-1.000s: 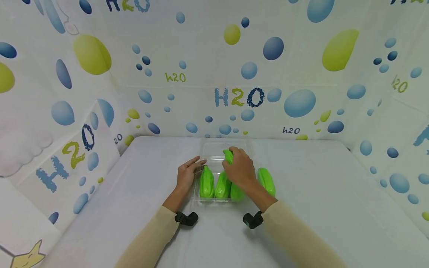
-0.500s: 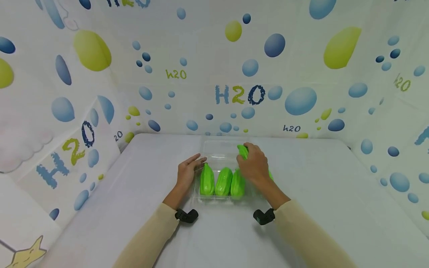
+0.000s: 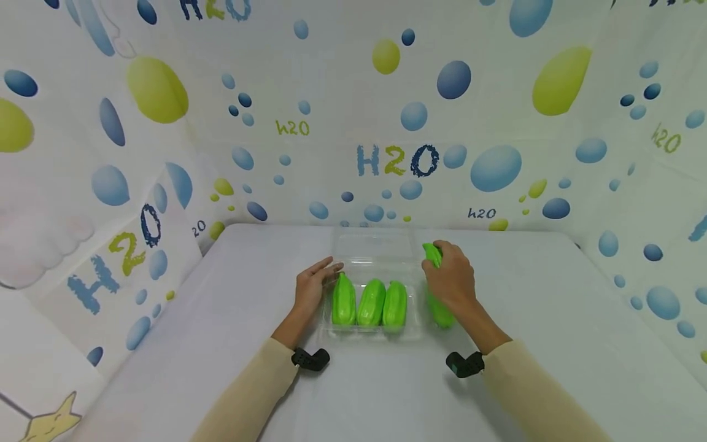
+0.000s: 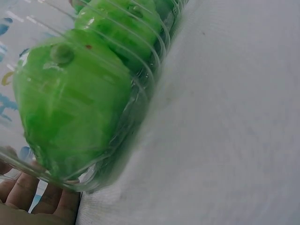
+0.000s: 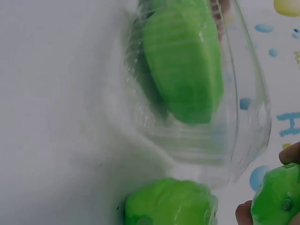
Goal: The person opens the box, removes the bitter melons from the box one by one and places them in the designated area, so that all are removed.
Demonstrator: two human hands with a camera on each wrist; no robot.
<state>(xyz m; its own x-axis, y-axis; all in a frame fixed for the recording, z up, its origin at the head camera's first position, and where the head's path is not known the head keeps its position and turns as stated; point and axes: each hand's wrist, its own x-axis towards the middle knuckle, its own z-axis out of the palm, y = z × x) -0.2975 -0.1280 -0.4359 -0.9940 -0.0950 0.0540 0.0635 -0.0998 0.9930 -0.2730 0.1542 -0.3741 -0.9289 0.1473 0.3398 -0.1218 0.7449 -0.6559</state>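
And the green vegetable (image 3: 432,253) has swung out, gripped in the right hand (image 3: 451,274), to the plastic box's (image 3: 415,310) two o'clock, near a loose one (image 3: 443,314); that leaves three vegetables (image 3: 371,302) inside. Left hand (image 3: 310,290), fingers unclenched, touches ten o'clock.

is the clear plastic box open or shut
Open. In the head view, its lid lies folded back behind the box, and three green vegetables sit in it uncovered.

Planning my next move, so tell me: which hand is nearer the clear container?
Left. The left hand is at the left edge of the clear container; the right hand is beyond its right side, holding a green vegetable.
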